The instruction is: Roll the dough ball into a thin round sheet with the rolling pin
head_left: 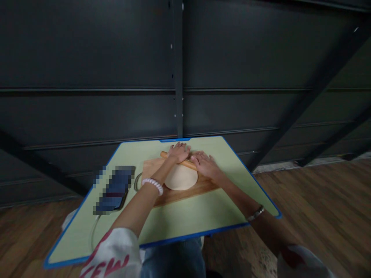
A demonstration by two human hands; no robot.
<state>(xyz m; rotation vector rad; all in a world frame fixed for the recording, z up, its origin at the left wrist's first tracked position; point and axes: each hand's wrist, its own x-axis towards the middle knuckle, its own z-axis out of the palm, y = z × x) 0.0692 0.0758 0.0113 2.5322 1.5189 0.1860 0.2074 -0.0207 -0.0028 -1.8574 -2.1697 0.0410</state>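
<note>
A wooden rolling pin (188,164) lies at a slant across the far part of a round, flat sheet of pale dough (181,178). My left hand (179,151) is closed over the pin toward its left end, the fingers reaching past its far side. Over the right part of the pin, my right hand (205,164) is closed on it as well and hides that end. The dough rests on a wooden board (171,199), its near part uncovered between my forearms.
A pale green folding table (203,216) with a blue rim carries the board. To the left lies a phone (114,189), its screen pixelated, with a cable (93,233) beside it. A dark panelled wall (116,116) stands right behind the table.
</note>
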